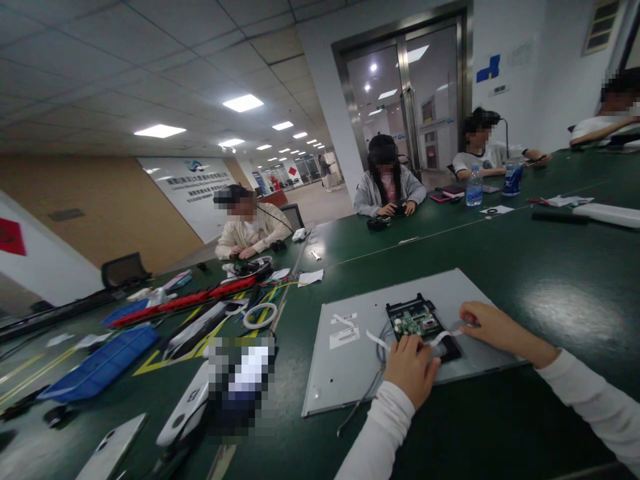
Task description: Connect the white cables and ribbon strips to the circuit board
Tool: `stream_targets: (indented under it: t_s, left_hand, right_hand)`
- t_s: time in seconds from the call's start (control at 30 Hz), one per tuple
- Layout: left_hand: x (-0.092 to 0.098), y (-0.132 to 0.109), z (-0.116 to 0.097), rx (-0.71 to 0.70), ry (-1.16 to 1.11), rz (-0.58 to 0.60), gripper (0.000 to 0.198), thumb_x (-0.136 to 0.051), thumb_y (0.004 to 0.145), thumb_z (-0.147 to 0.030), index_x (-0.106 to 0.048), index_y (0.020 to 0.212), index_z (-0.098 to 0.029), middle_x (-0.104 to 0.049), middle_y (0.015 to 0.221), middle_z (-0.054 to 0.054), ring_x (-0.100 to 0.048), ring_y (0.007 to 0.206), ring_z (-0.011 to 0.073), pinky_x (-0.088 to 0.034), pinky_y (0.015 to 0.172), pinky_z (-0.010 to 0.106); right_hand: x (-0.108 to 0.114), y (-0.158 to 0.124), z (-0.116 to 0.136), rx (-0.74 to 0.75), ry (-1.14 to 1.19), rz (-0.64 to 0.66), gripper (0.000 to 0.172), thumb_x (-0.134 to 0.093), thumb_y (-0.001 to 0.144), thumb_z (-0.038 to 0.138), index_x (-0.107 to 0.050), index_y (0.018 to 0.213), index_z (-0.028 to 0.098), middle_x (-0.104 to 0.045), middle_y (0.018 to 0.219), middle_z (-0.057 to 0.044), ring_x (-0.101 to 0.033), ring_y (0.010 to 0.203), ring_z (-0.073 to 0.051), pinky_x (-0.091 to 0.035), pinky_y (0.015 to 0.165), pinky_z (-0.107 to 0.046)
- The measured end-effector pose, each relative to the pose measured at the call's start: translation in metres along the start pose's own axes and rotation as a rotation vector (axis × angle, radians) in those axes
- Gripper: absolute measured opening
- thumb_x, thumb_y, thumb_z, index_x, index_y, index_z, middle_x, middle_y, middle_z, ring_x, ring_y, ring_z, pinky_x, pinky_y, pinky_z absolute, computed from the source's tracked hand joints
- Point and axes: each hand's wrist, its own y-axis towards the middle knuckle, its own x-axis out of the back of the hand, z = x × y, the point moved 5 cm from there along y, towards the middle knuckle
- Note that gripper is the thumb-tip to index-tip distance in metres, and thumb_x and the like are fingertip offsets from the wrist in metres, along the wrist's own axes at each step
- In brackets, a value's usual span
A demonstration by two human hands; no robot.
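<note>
A flat grey metal panel (350, 380) lies on the green table. On it sits a black bracket (403, 305) holding a green circuit board (423, 324). My left hand (413, 367) bends over the near edge of the bracket, fingers curled down; what lies under the fingertips is hidden. A white strip (447, 335), like tape or flat ribbon cable, runs from beside those fingers to my right hand (487, 325), which pinches its far end above the panel. Another white strip (377, 340) and a grey cable (363, 400) lie left of my left hand. White labels (344, 337) are stuck on the panel.
Left of the panel lie a blue tray (103, 363), a red bar (185, 303), a white cable coil (260, 316), a white phone (113, 448) and a white device (185, 407). Several people sit around the table. A water bottle (474, 187) stands farther back.
</note>
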Motion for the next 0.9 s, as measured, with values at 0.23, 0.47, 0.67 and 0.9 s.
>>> stream_targets:
  t_s: [0.23,0.47,0.67,0.9]
  left_hand:
    - [0.002,0.000,0.003,0.007,-0.019,-0.035,0.027,-0.033,0.086,-0.033,-0.056,0.091,-0.020,-0.048,0.095,0.005,-0.044,0.091,0.0188,-0.038,0.075,0.034]
    - [0.004,0.000,0.004,0.020,-0.012,-0.059,0.027,-0.034,0.085,-0.030,-0.056,0.079,-0.017,-0.049,0.091,0.005,-0.045,0.088,0.0185,-0.039,0.073,0.033]
    - [0.006,0.000,0.003,0.010,-0.025,-0.071,0.026,-0.033,0.086,-0.031,-0.055,0.093,-0.020,-0.049,0.091,0.005,-0.045,0.088,0.0186,-0.039,0.073,0.033]
    - [0.004,-0.001,0.003,0.002,-0.041,-0.055,0.027,-0.034,0.085,-0.033,-0.057,0.090,-0.020,-0.049,0.093,0.005,-0.044,0.090,0.0189,-0.039,0.074,0.034]
  right_hand:
    - [0.003,0.001,-0.008,-0.006,0.010,0.014,0.017,-0.049,0.071,0.028,-0.052,0.084,0.018,-0.054,0.081,-0.003,-0.050,0.073,-0.014,-0.036,0.064,-0.024]
    - [0.001,0.003,-0.016,-0.007,-0.011,-0.013,0.021,-0.039,0.068,0.011,-0.052,0.083,0.019,-0.054,0.081,-0.002,-0.050,0.071,-0.012,-0.036,0.064,-0.023]
    - [0.002,0.002,-0.001,0.028,-0.002,-0.057,0.016,-0.047,0.073,0.030,-0.052,0.083,0.018,-0.054,0.083,-0.004,-0.050,0.074,-0.015,-0.037,0.067,-0.025]
    - [0.000,-0.001,0.007,0.067,-0.024,-0.043,0.025,-0.052,0.072,0.039,-0.053,0.084,0.017,-0.054,0.083,-0.005,-0.049,0.076,-0.017,-0.037,0.070,-0.027]
